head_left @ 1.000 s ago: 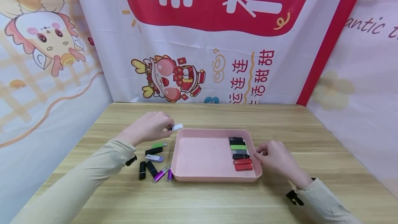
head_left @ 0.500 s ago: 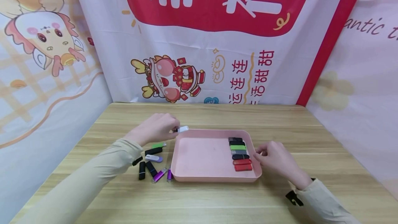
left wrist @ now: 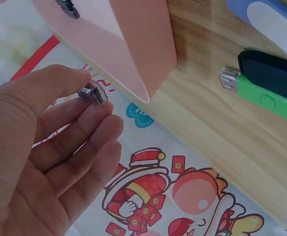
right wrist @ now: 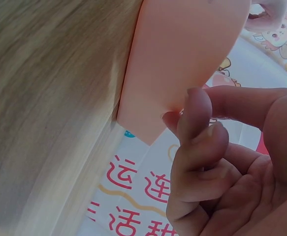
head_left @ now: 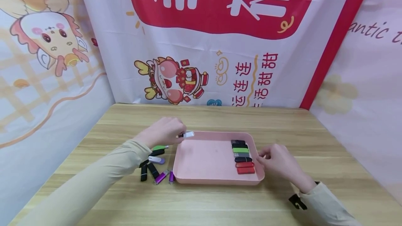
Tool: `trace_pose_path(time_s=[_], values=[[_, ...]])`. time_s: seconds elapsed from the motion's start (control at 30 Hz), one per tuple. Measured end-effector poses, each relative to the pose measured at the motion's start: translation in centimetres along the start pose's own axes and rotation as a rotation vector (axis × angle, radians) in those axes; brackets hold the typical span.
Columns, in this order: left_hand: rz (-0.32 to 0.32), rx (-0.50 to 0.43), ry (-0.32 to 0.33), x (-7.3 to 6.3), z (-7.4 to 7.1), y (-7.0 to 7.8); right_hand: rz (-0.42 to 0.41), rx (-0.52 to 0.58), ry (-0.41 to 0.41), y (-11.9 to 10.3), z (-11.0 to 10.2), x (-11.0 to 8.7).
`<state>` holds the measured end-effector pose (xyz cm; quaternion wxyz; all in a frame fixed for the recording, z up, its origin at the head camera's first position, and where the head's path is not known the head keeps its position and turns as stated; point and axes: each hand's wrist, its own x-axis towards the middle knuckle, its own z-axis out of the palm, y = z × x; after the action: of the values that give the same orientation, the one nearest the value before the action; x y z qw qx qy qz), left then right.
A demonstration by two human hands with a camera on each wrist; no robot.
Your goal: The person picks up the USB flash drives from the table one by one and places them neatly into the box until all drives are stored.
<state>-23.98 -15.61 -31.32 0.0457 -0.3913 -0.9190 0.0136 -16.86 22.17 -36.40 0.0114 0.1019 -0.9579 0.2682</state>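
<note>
My left hand (head_left: 164,130) pinches a white USB flash drive (head_left: 189,134) between thumb and fingertips, above the back left corner of a shallow pink tray (head_left: 207,163). In the left wrist view the drive's metal plug (left wrist: 95,94) faces the camera; the fingers cover most of its body. At the tray's right side, my right hand (head_left: 277,159) grips the rim between thumb and finger, which the right wrist view also shows. Inside the tray, along its right wall, several drives lie in a column: black ones, a green drive (head_left: 240,150), a grey one and red ones (head_left: 246,170).
Left of the tray, several loose flash drives lie on the wooden table (head_left: 220,205): a green one (left wrist: 266,97), black ones (head_left: 153,170), a white-and-lilac one (head_left: 156,160) and purple ones (head_left: 161,177). Printed cloth (head_left: 194,41) hangs behind the table.
My left hand has moved right and slightly toward me with the white flash drive, from left of the tray to over its back left corner. The right hand stays at the rim.
</note>
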Motion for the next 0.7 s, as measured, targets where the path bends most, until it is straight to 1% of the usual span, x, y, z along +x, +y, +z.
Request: trace_pose_path(time_s=[0.13,0.4,0.57,0.7], values=[[0.001,0.008,-0.004,0.5,0.4,0.2,0.002,0.01,-0.011,0.0,-0.1,-0.1],[-0.007,0.008,-0.032,1.9,0.7,0.5,0.018,0.027,-0.023,0.1,-0.2,-0.1],[-0.008,0.022,-0.052,2.2,1.1,0.6,-0.012,0.021,-0.014,0.2,-0.1,-0.1],[0.008,0.045,-0.068,2.5,1.6,0.7,-0.036,0.016,-0.007,0.2,-0.1,-0.3]])
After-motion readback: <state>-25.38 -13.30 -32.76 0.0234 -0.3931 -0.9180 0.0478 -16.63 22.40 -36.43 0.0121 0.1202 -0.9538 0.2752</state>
